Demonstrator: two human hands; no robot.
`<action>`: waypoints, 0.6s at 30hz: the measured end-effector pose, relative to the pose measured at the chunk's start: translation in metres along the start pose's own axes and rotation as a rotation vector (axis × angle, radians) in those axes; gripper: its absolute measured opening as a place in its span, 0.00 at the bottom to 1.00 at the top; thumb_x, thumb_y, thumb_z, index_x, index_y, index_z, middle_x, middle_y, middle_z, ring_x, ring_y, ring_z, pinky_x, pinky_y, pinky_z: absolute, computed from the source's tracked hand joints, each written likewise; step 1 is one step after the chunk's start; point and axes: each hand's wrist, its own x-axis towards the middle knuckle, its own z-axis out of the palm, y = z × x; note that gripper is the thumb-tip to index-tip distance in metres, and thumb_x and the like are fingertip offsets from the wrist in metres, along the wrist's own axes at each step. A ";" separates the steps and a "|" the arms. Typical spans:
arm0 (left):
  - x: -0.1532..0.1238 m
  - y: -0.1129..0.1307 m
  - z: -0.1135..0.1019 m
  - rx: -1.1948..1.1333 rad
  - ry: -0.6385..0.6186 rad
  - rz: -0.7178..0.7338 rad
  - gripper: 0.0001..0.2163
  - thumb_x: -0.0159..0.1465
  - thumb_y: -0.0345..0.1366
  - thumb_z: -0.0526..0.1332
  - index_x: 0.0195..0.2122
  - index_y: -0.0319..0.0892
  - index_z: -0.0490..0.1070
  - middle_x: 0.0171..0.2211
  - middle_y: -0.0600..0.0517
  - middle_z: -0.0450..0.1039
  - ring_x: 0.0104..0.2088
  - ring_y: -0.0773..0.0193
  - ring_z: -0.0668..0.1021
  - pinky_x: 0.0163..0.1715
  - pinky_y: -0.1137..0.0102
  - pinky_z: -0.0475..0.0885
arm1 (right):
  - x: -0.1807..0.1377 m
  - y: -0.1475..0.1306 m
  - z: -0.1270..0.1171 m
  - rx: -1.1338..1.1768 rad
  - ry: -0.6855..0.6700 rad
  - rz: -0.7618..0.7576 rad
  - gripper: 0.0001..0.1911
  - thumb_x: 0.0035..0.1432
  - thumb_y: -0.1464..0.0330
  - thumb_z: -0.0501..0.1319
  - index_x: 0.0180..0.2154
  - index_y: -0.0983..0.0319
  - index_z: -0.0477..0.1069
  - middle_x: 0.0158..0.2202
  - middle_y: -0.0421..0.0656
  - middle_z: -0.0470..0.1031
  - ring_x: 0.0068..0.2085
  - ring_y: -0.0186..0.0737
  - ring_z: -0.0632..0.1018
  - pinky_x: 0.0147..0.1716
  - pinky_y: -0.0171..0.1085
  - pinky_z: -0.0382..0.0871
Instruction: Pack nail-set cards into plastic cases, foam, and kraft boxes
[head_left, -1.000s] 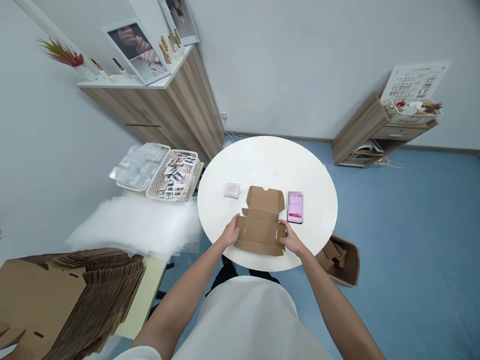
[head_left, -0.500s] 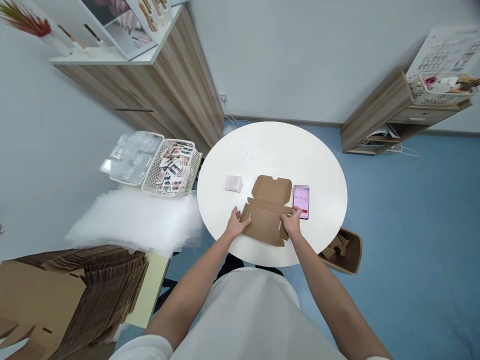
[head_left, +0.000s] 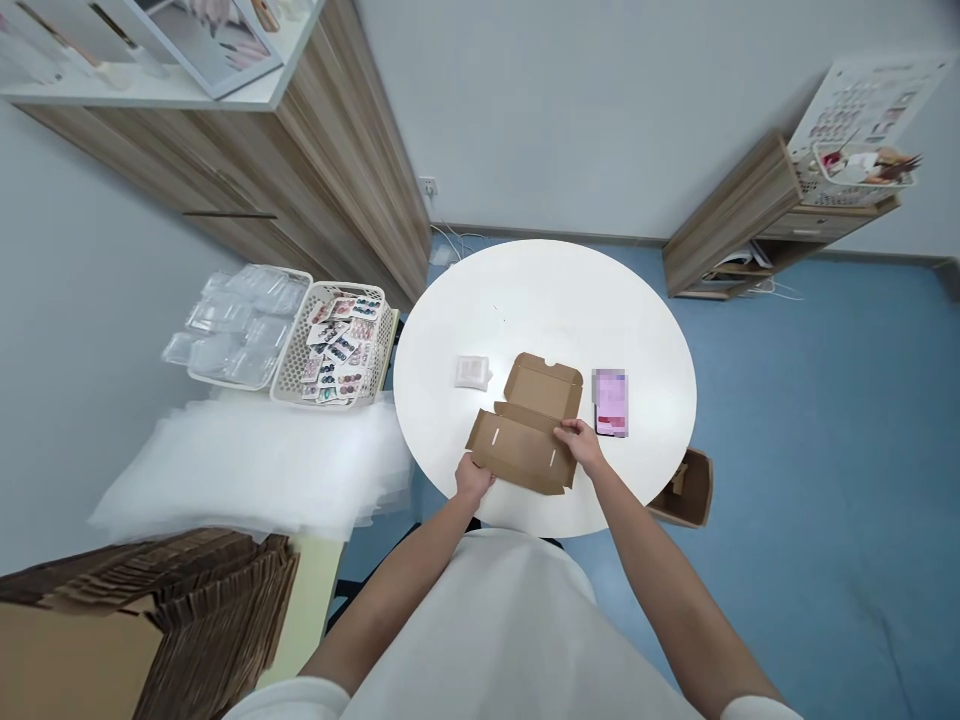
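A flat brown cardboard box blank (head_left: 525, 430) lies partly folded on the round white table (head_left: 547, 300), its lid flap pointing away from me. My left hand (head_left: 474, 477) grips the blank's near left corner with closed fingers. My right hand (head_left: 579, 444) pinches the blank's right side near a slot. A small clear packet (head_left: 472, 372) lies left of the blank. A phone with a pink screen (head_left: 610, 403) lies just right of it, close to my right hand.
A side table on my left holds white foam sheets (head_left: 247, 465), a basket of small packets (head_left: 337, 345) and a tray of clear cases (head_left: 236, 325). Stacked cardboard blanks (head_left: 165, 610) sit near left. An open carton (head_left: 686, 490) stands on the floor at the right.
The near panel of the blank has been folded flat and turned slightly. My left hand slid from the left side to the near left corner. The head camera tilted downward.
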 end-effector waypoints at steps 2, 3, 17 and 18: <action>0.003 -0.005 -0.001 0.045 -0.019 0.014 0.13 0.48 0.26 0.62 0.36 0.40 0.65 0.33 0.49 0.72 0.29 0.63 0.77 0.26 0.71 0.74 | 0.005 0.000 0.007 0.041 0.062 0.008 0.23 0.37 0.60 0.65 0.37 0.58 0.62 0.41 0.44 0.71 0.41 0.40 0.73 0.39 0.38 0.67; 0.004 -0.007 -0.001 0.059 -0.021 0.016 0.13 0.48 0.26 0.62 0.36 0.40 0.66 0.34 0.48 0.72 0.29 0.63 0.77 0.26 0.70 0.74 | 0.007 0.001 0.011 0.049 0.110 0.010 0.25 0.37 0.60 0.65 0.39 0.58 0.60 0.40 0.44 0.71 0.40 0.40 0.73 0.39 0.39 0.67; 0.005 -0.003 -0.009 -0.240 -0.105 -0.063 0.18 0.55 0.29 0.62 0.46 0.37 0.60 0.38 0.44 0.70 0.34 0.64 0.77 0.35 0.67 0.75 | -0.023 0.020 0.018 -0.159 0.236 0.022 0.18 0.45 0.61 0.59 0.41 0.57 0.67 0.39 0.44 0.73 0.43 0.46 0.73 0.41 0.45 0.66; 0.006 -0.002 -0.011 -0.231 -0.113 -0.048 0.23 0.55 0.30 0.63 0.50 0.38 0.57 0.39 0.44 0.69 0.35 0.64 0.77 0.35 0.67 0.75 | -0.026 0.023 0.019 -0.173 0.261 0.028 0.18 0.46 0.61 0.59 0.42 0.58 0.67 0.40 0.45 0.73 0.43 0.46 0.73 0.41 0.45 0.66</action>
